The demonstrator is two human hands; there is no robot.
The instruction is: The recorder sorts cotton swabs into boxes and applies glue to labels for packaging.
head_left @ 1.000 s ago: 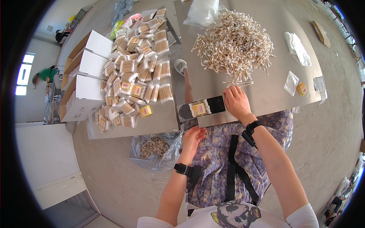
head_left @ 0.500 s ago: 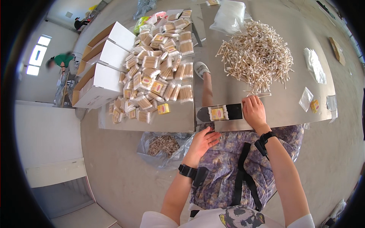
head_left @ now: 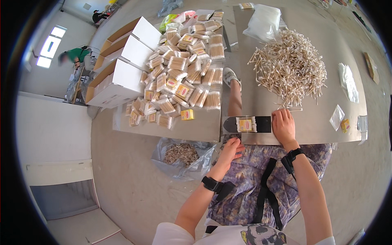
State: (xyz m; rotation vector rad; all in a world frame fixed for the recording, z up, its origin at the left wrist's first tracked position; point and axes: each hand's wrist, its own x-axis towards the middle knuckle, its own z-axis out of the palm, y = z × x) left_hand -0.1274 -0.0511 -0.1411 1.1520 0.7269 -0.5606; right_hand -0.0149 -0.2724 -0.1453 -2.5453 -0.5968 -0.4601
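Observation:
A black strip (head_left: 263, 123) with a rounded left end lies at the near edge of the metal table, bridging toward the left table. On it rests a flat pack of cotton swabs (head_left: 246, 124) with a yellow label. My right hand (head_left: 283, 127) lies palm down at the strip's right end, fingers stretched forward. Its fingertips reach a few loose swabs in front of the large swab pile (head_left: 292, 69); whether they touch them is unclear. Just below the strip's left part, my left hand (head_left: 231, 154) hangs off the table edge, empty, with its fingers loosely apart.
Many bagged swab packs (head_left: 179, 77) heap on the left table beside white cartons (head_left: 118, 83). Clear plastic bags (head_left: 263, 22) and a small yellow box (head_left: 345, 125) lie on the metal table. Below stands a bag of loose swabs (head_left: 181, 155). A person in green (head_left: 75, 55) bends far left.
The whole view has shifted, so everything sits farther right. My left hand's fingers have drawn a little closer together; my right hand stays by the strip's right end.

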